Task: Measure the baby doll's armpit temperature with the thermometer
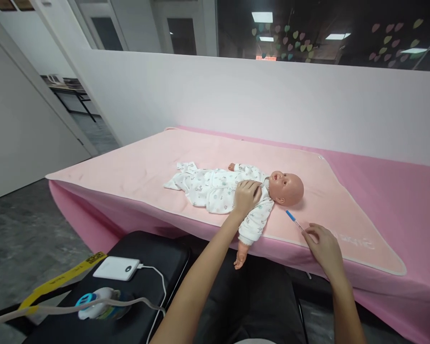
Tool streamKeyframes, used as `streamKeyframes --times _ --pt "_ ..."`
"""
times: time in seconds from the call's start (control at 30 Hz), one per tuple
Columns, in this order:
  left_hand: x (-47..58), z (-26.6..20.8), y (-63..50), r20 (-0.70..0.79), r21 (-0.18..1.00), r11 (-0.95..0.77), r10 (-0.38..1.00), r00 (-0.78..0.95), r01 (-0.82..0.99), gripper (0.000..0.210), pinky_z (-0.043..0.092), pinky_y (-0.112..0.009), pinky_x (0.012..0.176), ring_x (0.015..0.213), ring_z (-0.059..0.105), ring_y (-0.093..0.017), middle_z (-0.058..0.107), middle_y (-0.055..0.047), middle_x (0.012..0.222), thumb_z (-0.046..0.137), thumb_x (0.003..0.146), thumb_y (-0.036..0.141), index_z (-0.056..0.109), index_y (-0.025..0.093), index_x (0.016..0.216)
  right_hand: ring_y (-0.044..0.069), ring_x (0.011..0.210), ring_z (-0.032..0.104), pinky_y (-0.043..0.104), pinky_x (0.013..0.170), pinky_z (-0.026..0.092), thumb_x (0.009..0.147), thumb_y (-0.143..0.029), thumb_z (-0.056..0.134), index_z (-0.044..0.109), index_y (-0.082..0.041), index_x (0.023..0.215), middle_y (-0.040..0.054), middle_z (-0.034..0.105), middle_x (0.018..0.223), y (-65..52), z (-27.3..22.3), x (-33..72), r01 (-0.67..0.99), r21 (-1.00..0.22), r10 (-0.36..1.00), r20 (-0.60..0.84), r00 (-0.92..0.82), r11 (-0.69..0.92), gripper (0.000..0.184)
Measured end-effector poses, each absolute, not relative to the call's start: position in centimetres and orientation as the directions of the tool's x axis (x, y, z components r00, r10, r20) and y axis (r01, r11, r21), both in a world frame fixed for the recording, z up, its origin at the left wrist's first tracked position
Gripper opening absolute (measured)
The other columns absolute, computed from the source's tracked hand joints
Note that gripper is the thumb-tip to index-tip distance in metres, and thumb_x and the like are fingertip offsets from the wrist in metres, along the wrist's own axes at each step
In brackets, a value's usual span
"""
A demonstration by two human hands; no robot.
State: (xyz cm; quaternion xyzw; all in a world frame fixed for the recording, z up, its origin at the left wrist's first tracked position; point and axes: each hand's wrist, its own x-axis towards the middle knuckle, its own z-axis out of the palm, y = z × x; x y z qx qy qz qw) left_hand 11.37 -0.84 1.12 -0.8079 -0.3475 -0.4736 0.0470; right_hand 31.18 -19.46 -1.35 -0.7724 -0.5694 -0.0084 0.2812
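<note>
A baby doll (288,187) lies on its back on the pink mat, its head to the right, dressed in a white patterned outfit (220,196). My left hand (247,195) rests on the doll's chest just below the neck, its fingers curled on the front of the outfit near the collar. Between the thumb and fingers of my right hand (324,246) is a slim glass thermometer (291,216) with a blue end. That blue end points up and left, close to the doll's head but apart from it. One doll arm hangs over the table's near edge.
The pink mat (129,157) covers much of a table draped in darker pink cloth (408,205). A white wall (236,95) stands behind. At lower left, a black chair (146,248) bears a white power bank (116,268), a bottle (100,303) and cables.
</note>
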Motion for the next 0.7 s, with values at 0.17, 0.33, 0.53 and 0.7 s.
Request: streamKeyframes --times 0.17,0.33,0.53,0.7 --pt "11.4 1.1 -0.9 0.791 0.264 -0.745 0.53 0.305 0.612 0.017 0.039 -0.034 0.08 0.087 0.057 -0.017 0.067 -0.003 0.089 0.046 0.086 0.022 0.063 0.022 0.091 0.023 0.08 0.063 0.031 0.07 0.045 0.077 -0.051 0.046 0.063 -0.018 0.081 0.0082 0.069 0.083 -19.9 0.0 30.3 0.756 -0.609 0.813 0.3 0.499 -0.239 0.037" --pt "11.3 1.2 -1.0 0.78 0.27 -0.736 0.545 0.306 0.621 0.018 0.039 -0.035 0.079 0.086 0.057 -0.017 0.067 -0.003 0.088 0.046 0.086 0.022 0.063 0.021 0.091 0.021 0.077 0.064 0.027 0.067 0.044 0.071 -0.053 0.055 0.064 -0.018 0.073 0.0061 0.069 0.078 -19.2 3.0 29.5 0.665 -0.729 0.75 0.347 0.563 -0.162 0.036" --pt "11.4 1.2 -1.1 0.778 0.264 -0.739 0.543 0.317 0.619 0.019 0.039 -0.034 0.081 0.088 0.056 -0.017 0.067 -0.003 0.089 0.045 0.086 0.02 0.063 0.02 0.093 0.016 0.061 0.059 0.024 0.06 0.041 0.076 -0.055 0.05 0.064 -0.016 0.069 0.0035 0.066 0.063 -16.5 4.4 28.1 0.654 -0.75 0.812 0.32 0.487 -0.097 0.042" --pt "11.4 1.1 -1.1 0.78 0.262 -0.732 0.544 0.309 0.628 0.018 0.039 -0.034 0.08 0.087 0.056 -0.017 0.067 -0.002 0.089 0.045 0.086 0.02 0.063 0.021 0.092 0.019 0.062 0.059 0.027 0.058 0.038 0.083 -0.052 0.038 0.064 -0.017 0.058 0.0072 0.066 0.061 -14.5 2.8 26.4 0.714 -0.658 0.873 0.178 0.455 -0.239 0.051"
